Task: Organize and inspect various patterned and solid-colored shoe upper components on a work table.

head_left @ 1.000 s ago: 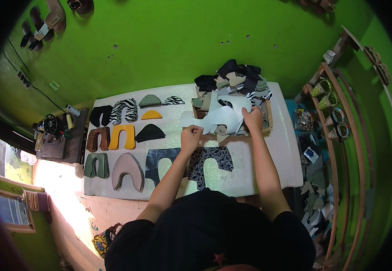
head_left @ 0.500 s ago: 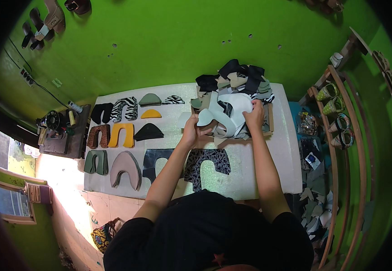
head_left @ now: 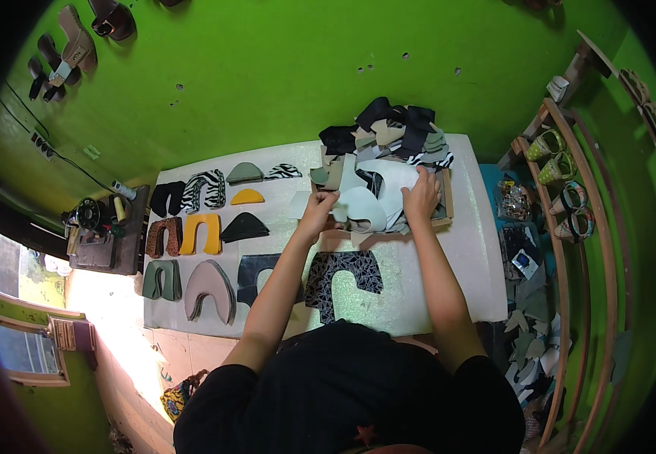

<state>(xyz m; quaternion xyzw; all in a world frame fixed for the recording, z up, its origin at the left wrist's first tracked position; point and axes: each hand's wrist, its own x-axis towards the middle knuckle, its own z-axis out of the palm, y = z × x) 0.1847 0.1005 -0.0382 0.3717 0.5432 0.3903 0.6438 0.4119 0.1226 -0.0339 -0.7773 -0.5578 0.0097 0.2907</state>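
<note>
White cut-out sheet pieces (head_left: 366, 206) with curved edges lie over a cardboard box (head_left: 447, 198) of scraps on the far right of the table. My left hand (head_left: 319, 215) is closed on the left edge of a white piece, thumb on top. On the right side of the white sheet (head_left: 396, 181), my right hand (head_left: 421, 198) grips its edge, with fingers bent and partly hidden. Black, beige and grey-green scraps (head_left: 404, 132) are heaped behind the white pieces. Nearer me, a dark patterned U-shaped piece (head_left: 343, 274) lies flat between my forearms.
Stacks of arch-shaped pieces (head_left: 211, 291) and half-round pieces (head_left: 245, 227) cover the table's left. A sewing machine (head_left: 90, 216) stands beyond its left edge. To the right are a wooden rack with sandals (head_left: 559, 166) and a scrap pile (head_left: 528, 333).
The white piece at my left hand has come down flatter onto the box. My left hand's fingers have closed on the edge; my right hand stays at the sheet's right side. The view has shifted slightly.
</note>
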